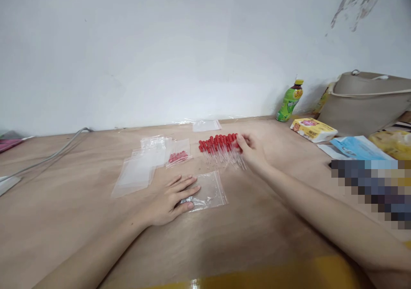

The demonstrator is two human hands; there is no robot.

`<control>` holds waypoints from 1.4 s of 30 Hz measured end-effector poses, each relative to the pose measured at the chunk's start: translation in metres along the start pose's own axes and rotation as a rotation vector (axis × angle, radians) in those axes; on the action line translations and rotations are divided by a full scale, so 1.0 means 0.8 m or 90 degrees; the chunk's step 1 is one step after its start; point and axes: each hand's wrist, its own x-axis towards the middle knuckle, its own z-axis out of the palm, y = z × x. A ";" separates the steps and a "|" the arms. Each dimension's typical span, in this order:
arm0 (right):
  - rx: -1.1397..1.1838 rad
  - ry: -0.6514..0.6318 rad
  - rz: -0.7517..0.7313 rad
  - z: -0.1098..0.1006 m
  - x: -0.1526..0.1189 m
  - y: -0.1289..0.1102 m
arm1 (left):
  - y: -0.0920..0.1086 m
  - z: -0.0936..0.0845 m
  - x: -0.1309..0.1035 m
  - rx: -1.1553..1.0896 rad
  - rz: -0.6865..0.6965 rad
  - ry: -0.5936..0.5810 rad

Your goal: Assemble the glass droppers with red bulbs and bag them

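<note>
My left hand lies flat with fingers spread, its fingertips on the left part of a clear zip-lock bag. Beyond the bag is a row of droppers with red bulbs and thin clear stems, bulbs toward the wall. At the right end of that row, my right hand pinches a dropper by its red bulb; the hand is slightly blurred and partly hides it. To the left, a bag with several red bulbs showing inside lies beside overlapping flat zip-lock bags.
Another flat bag lies near the wall. A green drink bottle, a tissue pack, a blue mask and a grey bag stand or lie at right. A grey cable crosses the left side of the brown tabletop.
</note>
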 end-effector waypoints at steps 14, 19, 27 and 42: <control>0.178 0.008 0.206 -0.015 -0.070 0.032 | 0.004 0.001 0.003 -0.004 -0.025 0.017; 0.166 -0.214 0.280 -0.029 -0.076 0.022 | 0.012 0.003 0.017 -0.011 -0.029 0.038; -0.062 -0.464 0.122 -0.045 -0.068 0.020 | 0.023 0.003 0.037 -0.004 -0.007 0.014; -0.237 -0.515 0.040 -0.034 -0.078 0.011 | 0.012 0.004 0.025 -0.128 0.027 0.096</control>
